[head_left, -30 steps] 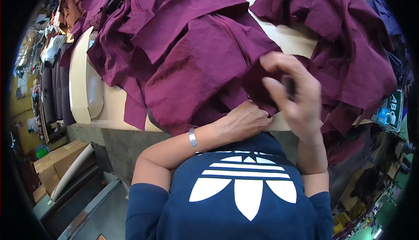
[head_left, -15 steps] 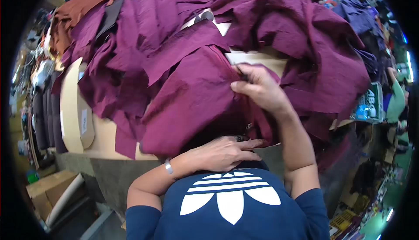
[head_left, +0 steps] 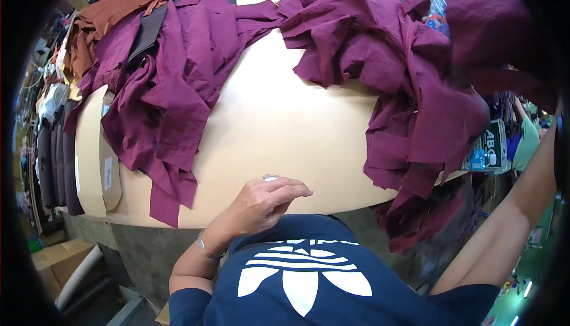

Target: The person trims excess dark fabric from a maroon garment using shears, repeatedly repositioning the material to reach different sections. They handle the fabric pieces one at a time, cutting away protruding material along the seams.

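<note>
My left hand [head_left: 267,204] hovers at the front edge of the pale tabletop [head_left: 285,136], empty, its fingers loosely bent and pointing right. My right forearm [head_left: 510,207] stretches out to the far right, and the hand itself is lost at the dark rim of the view. Just above that wrist, a maroon cloth piece [head_left: 493,23] hangs raised in the air; the grip on it is hidden. One heap of maroon cloth [head_left: 190,83] lies on the left of the table. A second maroon heap [head_left: 409,71] covers the right side and drapes over the front edge.
Rust-brown cloth [head_left: 98,32] lies at the back left. A folded cardboard piece [head_left: 98,154] stands at the left edge, with a cardboard box [head_left: 62,261] on the floor below. Beyond the right edge is a package marked ABC [head_left: 490,148]. Another person's arm shows at the back left.
The maroon piece in front of me has gone from the middle of the table, baring the tabletop. My right arm has swung far right. My left hand has lifted off the cloth.
</note>
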Tool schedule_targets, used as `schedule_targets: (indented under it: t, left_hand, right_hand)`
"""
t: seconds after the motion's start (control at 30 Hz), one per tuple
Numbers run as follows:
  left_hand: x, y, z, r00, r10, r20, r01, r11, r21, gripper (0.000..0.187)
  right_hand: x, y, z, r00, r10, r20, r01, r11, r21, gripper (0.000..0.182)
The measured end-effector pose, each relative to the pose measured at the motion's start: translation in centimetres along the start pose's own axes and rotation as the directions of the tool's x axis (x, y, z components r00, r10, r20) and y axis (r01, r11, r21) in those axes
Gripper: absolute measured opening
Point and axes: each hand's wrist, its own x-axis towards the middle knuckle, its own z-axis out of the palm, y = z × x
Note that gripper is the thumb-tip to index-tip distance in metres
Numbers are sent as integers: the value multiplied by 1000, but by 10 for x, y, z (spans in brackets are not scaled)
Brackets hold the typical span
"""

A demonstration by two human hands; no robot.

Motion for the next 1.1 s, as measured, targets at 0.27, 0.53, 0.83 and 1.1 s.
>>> schedule_targets:
  t: [0.27, 0.53, 0.83, 1.1]
  left_hand:
    - [-7, -7, 9, 989, -45, 138, 11, 971, 239, 30]
    - [-23, -39, -42, 979, -152, -132, 187, 932, 310, 21]
    - [-7, -116, -170, 719, 130, -683, 355, 776, 521, 21]
    - [-50, -249, -311, 369, -366, -854, 929, 142, 341, 36]
  right_hand:
    - [-37, 6, 187, 942, -256, 218, 235, 965, 116, 30]
    - [-42, -67, 168, 445, -81, 892, -719, 561, 410, 28]
    - [-22, 123, 250, 625, 561, 544, -514, -229, 827, 32]
    - [-18, -80, 187, 849, 487, 205, -332, 190, 924, 17]
